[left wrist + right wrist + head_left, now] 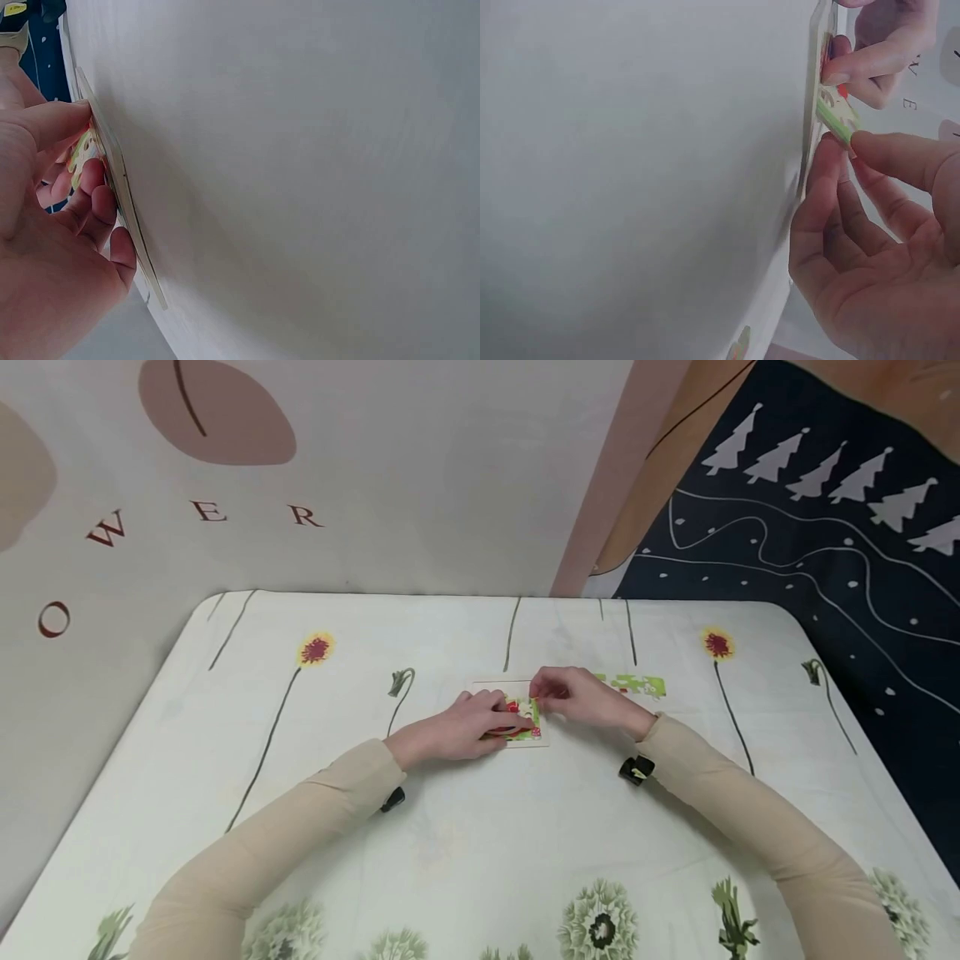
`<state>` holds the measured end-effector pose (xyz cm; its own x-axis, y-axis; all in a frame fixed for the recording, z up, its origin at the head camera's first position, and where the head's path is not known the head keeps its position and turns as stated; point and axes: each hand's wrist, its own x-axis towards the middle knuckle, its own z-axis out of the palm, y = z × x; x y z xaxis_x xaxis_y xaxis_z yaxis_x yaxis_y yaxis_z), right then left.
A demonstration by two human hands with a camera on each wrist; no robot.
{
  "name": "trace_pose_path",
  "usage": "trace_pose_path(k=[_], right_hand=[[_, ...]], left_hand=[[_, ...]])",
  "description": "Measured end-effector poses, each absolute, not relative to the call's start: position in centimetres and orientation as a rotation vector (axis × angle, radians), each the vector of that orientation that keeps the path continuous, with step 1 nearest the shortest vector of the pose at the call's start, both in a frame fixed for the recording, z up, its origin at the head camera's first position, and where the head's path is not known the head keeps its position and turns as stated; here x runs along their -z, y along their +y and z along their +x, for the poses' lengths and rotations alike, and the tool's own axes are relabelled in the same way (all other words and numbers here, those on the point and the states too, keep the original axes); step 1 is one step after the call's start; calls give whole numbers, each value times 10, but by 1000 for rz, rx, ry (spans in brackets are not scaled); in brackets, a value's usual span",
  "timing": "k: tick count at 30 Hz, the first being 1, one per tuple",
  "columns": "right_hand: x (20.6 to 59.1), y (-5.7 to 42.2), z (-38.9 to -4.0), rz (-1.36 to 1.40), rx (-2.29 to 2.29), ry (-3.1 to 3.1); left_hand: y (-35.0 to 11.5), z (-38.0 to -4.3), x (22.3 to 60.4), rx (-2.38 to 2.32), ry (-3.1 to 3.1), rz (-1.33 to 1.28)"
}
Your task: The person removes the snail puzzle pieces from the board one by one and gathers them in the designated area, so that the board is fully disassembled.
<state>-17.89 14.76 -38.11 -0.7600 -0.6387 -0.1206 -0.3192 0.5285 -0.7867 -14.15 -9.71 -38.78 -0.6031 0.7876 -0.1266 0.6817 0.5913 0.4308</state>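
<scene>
A thin jigsaw board (536, 744) with a pale rim lies on the table in front of me, red and green puzzle pieces (525, 733) on it. My left hand (474, 727) covers its left part; its fingers rest on the pieces and the thumb (64, 120) lies at the board's edge. At the right side my right hand (581, 695) pinches a green-edged puzzle piece (838, 122) between thumb and fingers. In the right wrist view that piece slants up off the board, close to the left fingertips. The fingers hide much of the picture.
Several loose green puzzle pieces (637, 685) lie on the cloth just behind and right of the right hand. A white flower-print cloth (465, 843) covers the table. Light and dark printed fabric (450, 485) hangs behind the far edge.
</scene>
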Motion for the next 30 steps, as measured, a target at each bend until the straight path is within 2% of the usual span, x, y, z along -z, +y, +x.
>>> trace_pose_path(k=[12, 30], right_hand=[[382, 149, -178, -798, 1141, 2427], [369, 180, -176, -769, 1165, 2489]], left_hand=[[-98, -141, 387, -509, 2503, 1181], [-97, -140, 387, -548, 2503, 1180]])
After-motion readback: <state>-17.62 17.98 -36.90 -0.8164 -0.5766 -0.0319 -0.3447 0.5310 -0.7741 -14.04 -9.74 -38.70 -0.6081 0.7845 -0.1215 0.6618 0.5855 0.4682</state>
